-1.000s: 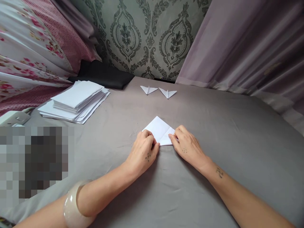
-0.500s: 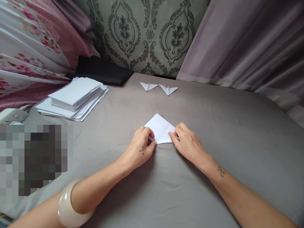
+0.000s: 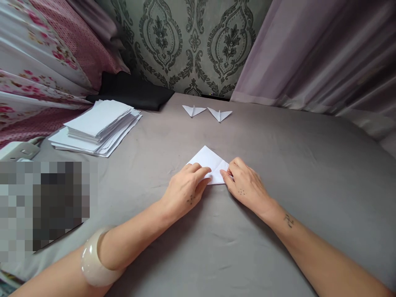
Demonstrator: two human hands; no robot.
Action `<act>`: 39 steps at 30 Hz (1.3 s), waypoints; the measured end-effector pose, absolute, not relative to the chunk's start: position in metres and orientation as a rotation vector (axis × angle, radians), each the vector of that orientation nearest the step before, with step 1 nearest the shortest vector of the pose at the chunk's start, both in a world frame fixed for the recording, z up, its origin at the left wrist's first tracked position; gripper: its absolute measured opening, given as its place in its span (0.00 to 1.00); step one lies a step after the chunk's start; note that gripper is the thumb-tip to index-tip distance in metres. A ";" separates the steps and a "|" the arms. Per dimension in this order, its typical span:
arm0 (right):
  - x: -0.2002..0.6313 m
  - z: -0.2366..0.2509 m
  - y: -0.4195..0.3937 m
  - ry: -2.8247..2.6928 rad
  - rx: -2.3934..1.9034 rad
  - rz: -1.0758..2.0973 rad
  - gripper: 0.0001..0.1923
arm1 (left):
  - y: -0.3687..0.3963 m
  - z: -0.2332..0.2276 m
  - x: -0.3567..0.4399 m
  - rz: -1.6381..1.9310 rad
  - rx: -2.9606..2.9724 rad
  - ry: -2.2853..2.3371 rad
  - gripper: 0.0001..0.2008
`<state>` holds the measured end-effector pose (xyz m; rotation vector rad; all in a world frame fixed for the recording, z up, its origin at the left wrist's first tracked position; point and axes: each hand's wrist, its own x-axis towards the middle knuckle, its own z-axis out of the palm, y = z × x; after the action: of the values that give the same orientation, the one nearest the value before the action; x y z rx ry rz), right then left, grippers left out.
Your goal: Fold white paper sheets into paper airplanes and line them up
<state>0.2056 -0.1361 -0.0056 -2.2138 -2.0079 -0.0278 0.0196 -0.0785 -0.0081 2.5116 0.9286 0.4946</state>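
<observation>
Paper [image 3: 206, 159], white and creased, lies flat on the grey cloth [image 3: 309, 173] at the clock's centre, one corner pointing to twelve. From eight o'clock the left hand [image 3: 187, 185] covers its near-left part, thumb and forefinger a narrow gap apart over the sheet; whether they grip it I cannot tell. Between three and four, the right hand [image 3: 246, 181] holds the right corner, thumb on top, fingers curled. Two small folded paper shapes [image 3: 220, 114] sit side by side around twelve. A stack of white sheets [image 3: 99, 119] lies toward ten, a black cloth [image 3: 133, 93] just behind it. Out at eight, a pale bangle [image 3: 93, 258] rings the left forearm.
</observation>
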 end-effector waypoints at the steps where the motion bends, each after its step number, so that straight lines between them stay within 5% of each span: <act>1: 0.206 -0.006 -0.136 -2.010 -2.211 -0.035 0.13 | -0.079 -0.008 0.021 0.461 2.569 0.914 0.13; 10: 0.207 -0.009 -0.138 -2.014 -2.196 -0.040 0.15 | -0.074 -0.004 0.025 0.174 2.841 0.819 0.22; 27: 0.214 -0.009 -0.147 -1.968 -2.301 -0.087 0.21 | -0.068 -0.012 0.022 0.344 2.884 0.673 0.20; 36: 0.232 0.002 -0.159 -1.670 -2.189 0.145 0.10 | -0.058 -0.015 0.020 0.355 2.660 0.614 0.18; 39: 0.211 0.010 -0.172 -1.657 -2.127 0.067 0.15 | -0.059 -0.014 0.020 0.354 2.638 0.634 0.19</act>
<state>0.2106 -0.1718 0.0095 -2.1272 -1.6575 0.0666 0.0199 -0.0586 -0.0140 2.6381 0.6342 0.3539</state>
